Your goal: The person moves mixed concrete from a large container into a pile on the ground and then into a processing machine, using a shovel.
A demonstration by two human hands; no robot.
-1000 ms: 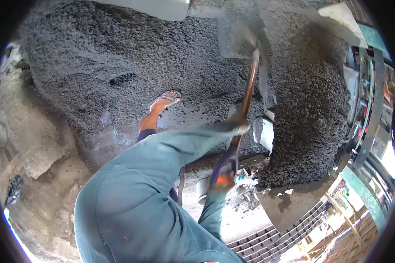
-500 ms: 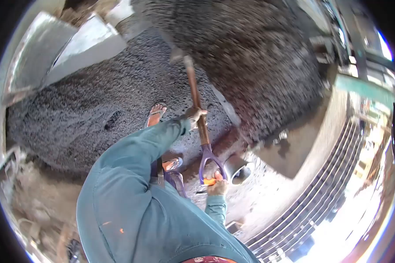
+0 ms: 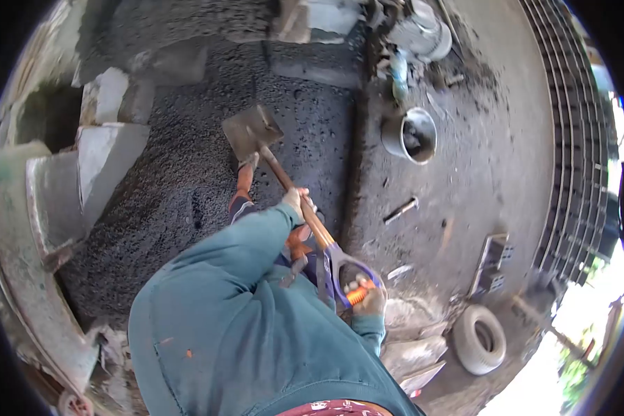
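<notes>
A shovel [image 3: 281, 169] runs diagonally in front of my body. Its flat metal blade [image 3: 245, 133] is up and to the left, over dark gravelly material [image 3: 180, 180], and looks bare on its visible face. My left hand [image 3: 299, 203] is wrapped round the middle of the wooden shaft. My right hand [image 3: 369, 297] grips the orange bar of the purple D-shaped handle [image 3: 335, 267] at the lower end. A leg and foot show beside the blade, and another foot is partly hidden below the shaft.
A metal bucket [image 3: 409, 136] stands on the concrete at the right, with a tool [image 3: 401, 210] below it. A tire [image 3: 479, 340] lies at the lower right. Concrete blocks [image 3: 104, 163] line the left side. Metal grating [image 3: 579, 125] curves along the right.
The view has turned, bringing the bucket and tire into sight. The shovel blade, blurred and hard to make out before, now shows clearly. Both hands keep their hold on the shovel.
</notes>
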